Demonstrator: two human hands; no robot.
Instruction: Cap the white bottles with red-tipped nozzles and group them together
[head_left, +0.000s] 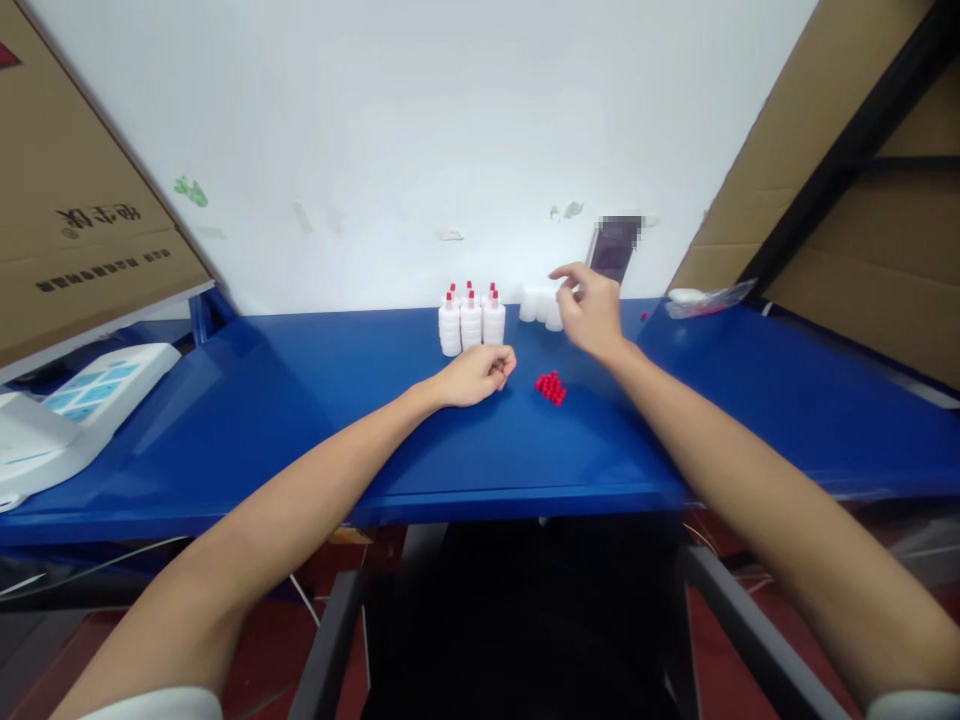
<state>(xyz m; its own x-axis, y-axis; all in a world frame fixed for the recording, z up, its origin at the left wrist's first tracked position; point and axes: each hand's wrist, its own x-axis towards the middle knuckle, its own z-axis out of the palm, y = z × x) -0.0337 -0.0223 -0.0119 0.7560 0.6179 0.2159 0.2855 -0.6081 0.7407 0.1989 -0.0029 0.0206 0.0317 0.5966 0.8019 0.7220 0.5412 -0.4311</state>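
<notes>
Several white squeeze bottles (471, 325) with red-tipped nozzles stand upright in a tight group near the wall. Just in front of them my left hand (478, 376) rests on the table, its fingers curled in; whatever may be inside is hidden. My right hand (589, 308) is raised over the table farther right, index finger and thumb apart with nothing visible between them. Beside and partly behind it are white bottles (534, 304) with no red tips showing. A small heap of red caps (551, 387) lies between my two forearms.
A phone (615, 248) leans against the wall behind my right hand. One loose red cap (644, 316) and a clear plastic bag (709, 300) lie to the right. At left are a white device (112, 390) and a large cardboard box (82, 200). The blue table (300, 400) ends near me.
</notes>
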